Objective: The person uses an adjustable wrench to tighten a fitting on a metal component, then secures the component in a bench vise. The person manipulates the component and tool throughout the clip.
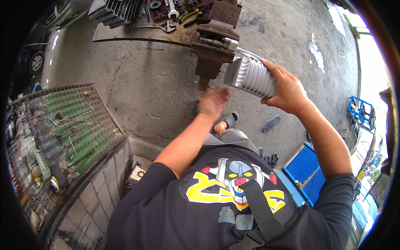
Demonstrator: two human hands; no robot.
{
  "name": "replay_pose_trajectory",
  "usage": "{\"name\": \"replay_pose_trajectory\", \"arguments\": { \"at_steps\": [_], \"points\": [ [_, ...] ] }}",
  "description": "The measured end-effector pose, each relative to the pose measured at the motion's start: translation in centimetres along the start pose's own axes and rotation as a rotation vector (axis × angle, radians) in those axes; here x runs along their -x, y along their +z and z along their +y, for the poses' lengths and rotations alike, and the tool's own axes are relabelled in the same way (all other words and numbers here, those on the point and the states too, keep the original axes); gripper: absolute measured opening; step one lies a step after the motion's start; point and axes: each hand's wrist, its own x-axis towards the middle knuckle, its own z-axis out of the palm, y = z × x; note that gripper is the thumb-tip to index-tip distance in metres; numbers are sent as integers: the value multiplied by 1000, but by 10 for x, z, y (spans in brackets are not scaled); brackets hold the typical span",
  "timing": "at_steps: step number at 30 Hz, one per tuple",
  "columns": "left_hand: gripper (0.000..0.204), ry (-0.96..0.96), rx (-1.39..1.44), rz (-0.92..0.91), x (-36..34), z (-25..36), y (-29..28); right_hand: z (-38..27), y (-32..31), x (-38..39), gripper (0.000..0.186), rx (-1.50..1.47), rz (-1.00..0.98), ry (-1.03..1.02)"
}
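Observation:
My right hand point(285, 87) is wrapped around a silver metal block with ribbed, finned sides point(256, 77), its fingers over the top and the thumb underneath. A thin silver rod or pipe point(249, 53) runs between the block's far side and the vise; whether they are joined I cannot tell. In the rusty bench vise point(208, 62), a short round metal piece point(229, 44) sits between the jaws. My left hand point(214, 103) hovers just below the vise, left of the block, apart from both. Motion smears its fingers.
The workbench point(121, 34) at the top holds an adjustable wrench point(156, 26), yellow-handled pliers point(190, 17) and a spanner point(173, 9). A wire-mesh rack point(79, 121) with scrap stands at left. One slipper point(271, 124) and a blue panel point(306, 171) are at right.

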Motion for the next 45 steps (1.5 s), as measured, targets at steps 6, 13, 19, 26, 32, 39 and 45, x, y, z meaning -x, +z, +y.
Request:
{"name": "replay_pose_trajectory", "arguments": {
  "at_steps": [6, 13, 19, 26, 32, 39, 45],
  "points": [
    [66, 399, 216, 87, 18, 105, -3, 2, 0, 6, 119, -20, -11, 1],
    [56, 1197, -1174, -531, 100, 37, 63, 1, 2, 4, 119, -35, 1, -2],
    [53, 772, -1302, -349, 16, -7, 2, 1, 1, 3, 119, -5, 0, 4],
    [63, 75, 317, -252, -43, 65, -46, 4, 2, 4, 120, 7, 15, -23],
    [61, 264, 470, 170, -19, 143, -19, 4, 3, 5, 120, 44, 21, -35],
    [57, 229, 564, 107, -30, 163, -29, 2, 0, 4, 121, 23, -17, -8],
    [46, 245, 532, 112, -38, 196, -27, 4, 5, 0, 120, 51, 17, -50]
  ]
}}
